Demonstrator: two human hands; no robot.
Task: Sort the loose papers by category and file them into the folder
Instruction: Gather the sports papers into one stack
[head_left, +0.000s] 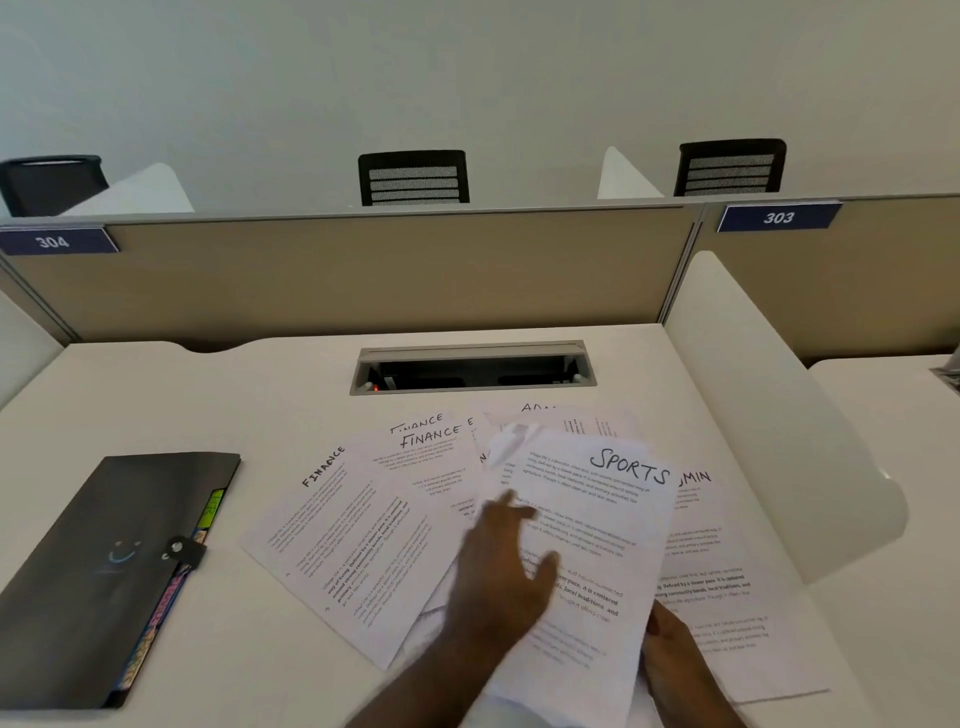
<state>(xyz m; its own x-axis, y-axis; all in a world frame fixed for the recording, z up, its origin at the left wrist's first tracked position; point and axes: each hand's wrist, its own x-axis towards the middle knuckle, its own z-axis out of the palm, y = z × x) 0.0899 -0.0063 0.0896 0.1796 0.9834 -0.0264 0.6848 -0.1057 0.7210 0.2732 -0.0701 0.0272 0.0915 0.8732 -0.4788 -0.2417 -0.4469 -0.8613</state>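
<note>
Papers are fanned out across the middle of the white worktop, overlapping each other, so we're clearly in the sorting stage and nothing looks filed yet. The sheet on top has SPORTS handwritten across the head. To its left there are three sheets marked FINANCE, two of them stacked so the headings sit almost on top of each other. On the far side a sheet shows just "ADM" peeking out, and at the right edge of the pile another reads "MIN", so I'd guess ADMIN for both, but the rest is covered. The printed body text is too small to read.

The left hand is lying over the SPORTS sheet with its fingers spread and fairly straight, it's blurry, so I can't tell whether it's pressing or just hovering. The right hand is at the near edge of that same sheet and seems to be gripping it with the thumb on top, though most of the hand is tucked under the paper.

Next move, I reckon: pull SPORTS clear into its own pile, then gather the FINANCE ones together. Sheets overlap a lot, so they'll want to slide one without dragging the neighbours.

The folder sits well off to the left, dark, closed with a button clasp, coloured tabs poking out of its edge. One green tab looks like "HR".
</note>
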